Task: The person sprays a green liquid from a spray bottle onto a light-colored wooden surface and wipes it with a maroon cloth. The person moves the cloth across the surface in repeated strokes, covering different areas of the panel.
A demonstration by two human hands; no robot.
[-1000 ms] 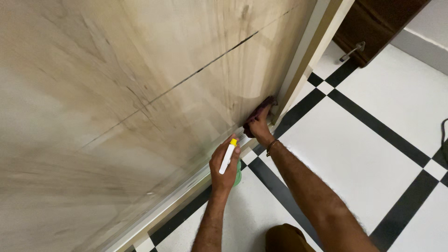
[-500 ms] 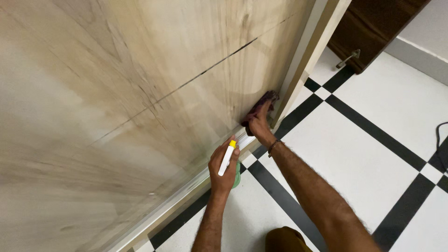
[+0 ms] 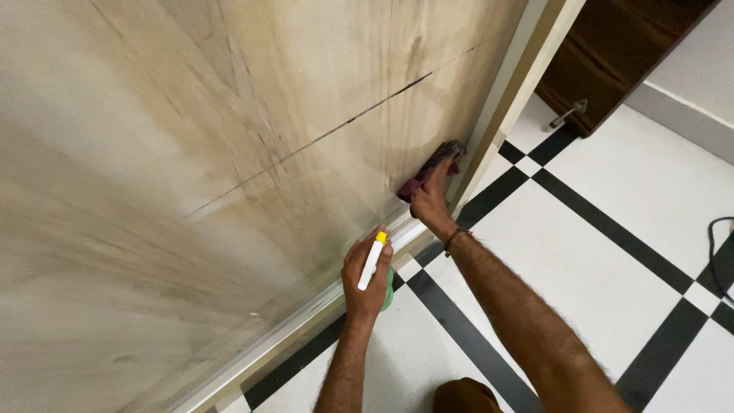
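My left hand (image 3: 365, 281) grips a green spray bottle (image 3: 388, 287) with a white trigger and yellow nozzle tip, held low beside the bottom rail of a glossy light-wood cabinet door (image 3: 229, 153). My right hand (image 3: 431, 197) presses a dark maroon cloth (image 3: 430, 170) flat against the lower right corner of that door, close to the pale frame edge (image 3: 501, 107). A thin bracelet circles the right wrist. Most of the bottle is hidden behind the left hand.
White floor tiles with black bands (image 3: 604, 222) spread to the right. A dark brown wooden door with a metal stopper (image 3: 569, 113) stands at the top right. A black cable (image 3: 719, 252) lies at the right edge. My knee (image 3: 466, 394) shows at the bottom.
My right hand has slid the cloth a little upward along the door's lower right corner. The left hand and the bottle have stayed in place.
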